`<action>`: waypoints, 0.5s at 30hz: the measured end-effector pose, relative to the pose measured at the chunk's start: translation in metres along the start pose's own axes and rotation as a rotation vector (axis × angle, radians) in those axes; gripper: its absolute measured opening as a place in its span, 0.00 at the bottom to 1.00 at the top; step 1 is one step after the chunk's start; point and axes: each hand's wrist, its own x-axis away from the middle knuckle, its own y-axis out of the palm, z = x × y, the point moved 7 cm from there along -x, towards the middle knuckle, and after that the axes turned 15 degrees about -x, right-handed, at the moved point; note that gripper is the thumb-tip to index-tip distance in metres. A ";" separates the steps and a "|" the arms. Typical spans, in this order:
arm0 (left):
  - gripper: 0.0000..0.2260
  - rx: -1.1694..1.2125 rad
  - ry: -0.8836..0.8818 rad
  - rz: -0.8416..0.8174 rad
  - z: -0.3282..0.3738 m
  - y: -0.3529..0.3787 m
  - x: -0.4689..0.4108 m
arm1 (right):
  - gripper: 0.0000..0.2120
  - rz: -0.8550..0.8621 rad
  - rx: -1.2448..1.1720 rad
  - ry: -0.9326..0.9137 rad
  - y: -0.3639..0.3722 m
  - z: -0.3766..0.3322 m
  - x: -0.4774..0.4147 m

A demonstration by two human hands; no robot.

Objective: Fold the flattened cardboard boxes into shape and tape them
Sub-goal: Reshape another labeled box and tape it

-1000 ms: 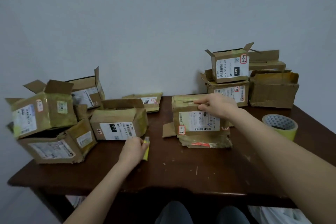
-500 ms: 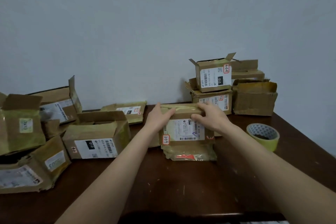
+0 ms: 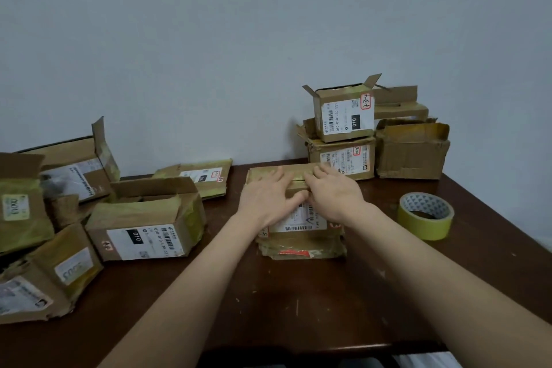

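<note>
The left hand (image 3: 267, 200) and right hand (image 3: 333, 196) press flat, fingers outstretched and gripping nothing, on the cardboard box (image 3: 301, 243) mid-table (image 3: 298, 308). They hide most of its label (only the barcode shows). The stacked boxes (image 3: 21, 215) at the left run off-frame.

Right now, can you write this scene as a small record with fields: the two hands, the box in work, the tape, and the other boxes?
Middle box: stands on the table, top flaps down, white label on front
Left hand: pressed flat on the box top, fingers straight
Right hand: pressed flat on the box top, beside the left hand
Tape roll: yellow, lies flat on the table, right of the box, untouched
Open box: left of the middle box, label reads 010
Stacked boxes: back right of the table
</note>
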 end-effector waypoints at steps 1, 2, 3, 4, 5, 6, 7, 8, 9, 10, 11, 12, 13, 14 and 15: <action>0.30 0.002 -0.006 -0.011 -0.002 -0.001 0.000 | 0.23 0.004 -0.011 -0.001 0.001 0.000 0.000; 0.30 0.001 -0.005 -0.025 -0.003 -0.001 0.000 | 0.23 0.010 -0.018 0.003 0.000 0.000 0.001; 0.30 -0.005 0.001 -0.039 -0.002 -0.002 0.002 | 0.23 0.014 -0.020 0.007 -0.001 0.000 0.003; 0.30 -0.010 0.006 -0.051 0.000 -0.003 0.004 | 0.23 0.022 -0.020 0.006 -0.002 0.000 0.004; 0.29 -0.016 0.012 -0.056 0.003 -0.004 0.005 | 0.23 0.024 -0.018 0.010 -0.004 0.002 0.007; 0.28 -0.021 0.021 -0.055 0.008 -0.006 0.007 | 0.22 0.019 -0.021 0.018 -0.006 0.004 0.010; 0.28 -0.017 0.034 -0.052 0.014 -0.008 0.007 | 0.22 0.011 -0.026 0.026 -0.008 0.006 0.015; 0.27 -0.006 0.048 -0.051 0.020 -0.010 0.008 | 0.22 0.001 -0.043 0.031 -0.011 0.009 0.019; 0.26 0.009 0.059 -0.050 0.025 -0.011 0.009 | 0.22 -0.007 -0.089 0.027 -0.015 0.012 0.025; 0.26 0.021 0.066 -0.051 0.029 -0.012 0.009 | 0.22 -0.001 -0.187 0.023 -0.021 0.015 0.030; 0.25 0.031 0.072 -0.055 0.032 -0.012 0.010 | 0.21 0.039 -0.330 0.032 -0.029 0.022 0.037; 0.24 0.039 0.078 -0.064 0.033 -0.012 0.011 | 0.20 0.116 -0.477 0.064 -0.039 0.033 0.045; 0.24 0.043 0.083 -0.073 0.034 -0.011 0.012 | 0.19 0.228 -0.571 0.121 -0.047 0.049 0.053; 0.23 0.051 0.087 -0.082 0.034 -0.011 0.013 | 0.17 0.328 -0.580 0.207 -0.055 0.068 0.063; 0.23 0.060 0.088 -0.090 0.033 -0.012 0.013 | 0.17 0.373 -0.520 0.323 -0.056 0.088 0.073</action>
